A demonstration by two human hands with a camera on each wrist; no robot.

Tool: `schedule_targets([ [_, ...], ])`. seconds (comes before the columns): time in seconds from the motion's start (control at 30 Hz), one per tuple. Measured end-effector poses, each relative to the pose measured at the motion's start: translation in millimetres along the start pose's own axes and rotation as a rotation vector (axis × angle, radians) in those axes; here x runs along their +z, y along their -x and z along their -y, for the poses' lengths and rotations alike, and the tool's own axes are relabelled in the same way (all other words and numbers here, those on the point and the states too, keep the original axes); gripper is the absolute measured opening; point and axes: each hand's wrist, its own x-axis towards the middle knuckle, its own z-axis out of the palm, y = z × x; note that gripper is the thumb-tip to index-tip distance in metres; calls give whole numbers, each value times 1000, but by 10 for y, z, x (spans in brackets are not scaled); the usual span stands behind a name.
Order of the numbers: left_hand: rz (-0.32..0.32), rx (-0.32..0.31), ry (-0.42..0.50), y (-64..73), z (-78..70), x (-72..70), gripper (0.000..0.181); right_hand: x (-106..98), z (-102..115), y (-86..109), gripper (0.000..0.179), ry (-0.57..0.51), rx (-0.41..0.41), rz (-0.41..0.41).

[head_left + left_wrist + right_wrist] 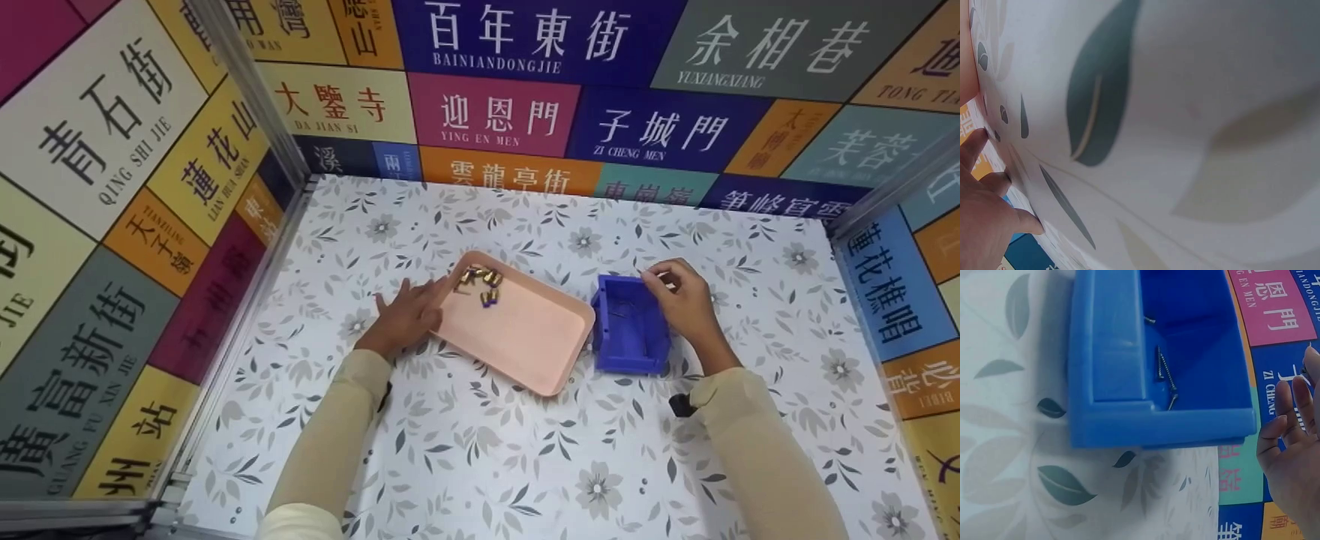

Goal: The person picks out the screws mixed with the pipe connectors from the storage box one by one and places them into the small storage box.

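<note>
A pink tray [517, 337] lies tilted across the table, with several small brass-coloured pieces [489, 277] in its upper left corner. Spread over the tray's left edge is my left hand [405, 315]; its fingertips [999, 181] also show low at the left in the left wrist view. Right of the tray stands a blue bin [634, 360] holding several screws [1159, 365]. Above the bin's right side, my right hand [684, 296] pinches a small screw [1305, 372] between thumb and finger; the hand hides most of it.
A white table [480, 465] with a leaf and flower pattern carries everything. Panels with printed street names [495, 109] rise along its back and both sides, joined by metal posts [274, 112] at the corners.
</note>
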Motion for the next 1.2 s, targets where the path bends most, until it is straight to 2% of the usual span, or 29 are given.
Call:
schedule_targets([
  [0.3, -11, 27, 26, 19, 20, 10, 58, 0, -65, 52, 13, -9, 4, -2],
  [0.5, -11, 19, 33, 12, 22, 11, 59, -1, -118, 67, 12, -16, -18, 3],
  [0.67, -6, 10, 35, 19, 17, 7, 60, 5, -132, 69, 12, -52, -1, -8],
  [0.97, -8, -4, 45, 11, 15, 17, 61, 3, -127, 71, 13, -34, -7, -5],
  [1.2, -17, 18, 32, 21, 19, 6, 59, -1, -122, 81, 13, -31, 1, -3],
])
